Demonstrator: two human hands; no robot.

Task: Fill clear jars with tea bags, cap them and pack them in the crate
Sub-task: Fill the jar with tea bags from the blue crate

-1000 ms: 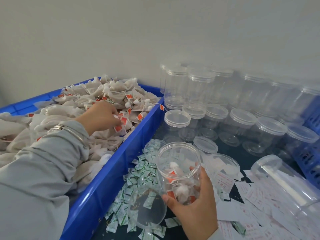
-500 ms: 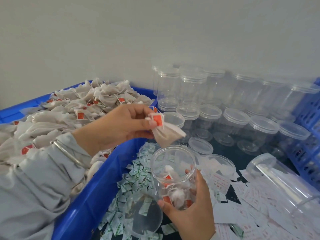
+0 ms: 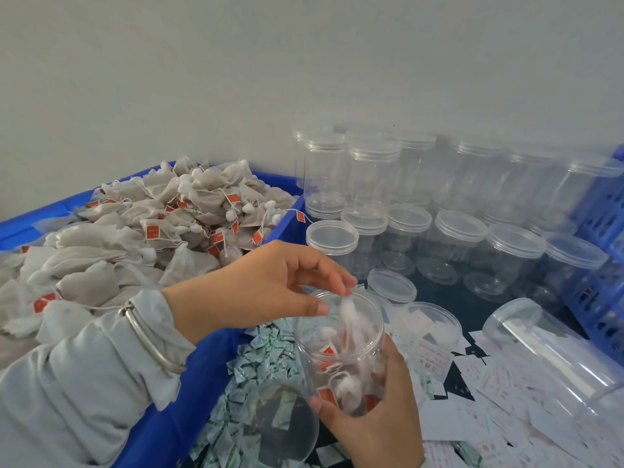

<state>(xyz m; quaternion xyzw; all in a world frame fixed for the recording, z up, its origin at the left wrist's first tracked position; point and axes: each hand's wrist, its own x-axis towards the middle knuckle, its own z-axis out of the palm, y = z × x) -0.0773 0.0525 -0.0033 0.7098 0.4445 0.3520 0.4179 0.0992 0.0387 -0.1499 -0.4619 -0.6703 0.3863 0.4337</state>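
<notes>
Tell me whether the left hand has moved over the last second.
Yes. The left hand left the blue bin of tea bags, moving right to the open jar mouth.

A small packing workshop, set against a bare grey wall. A blue bin heaped with tea bags, rows of identical capped clear jars, loose sachets and printed slips strewn over the desk all point to hand-packing in bulk.

grey sleeve, silver bangle
</notes>
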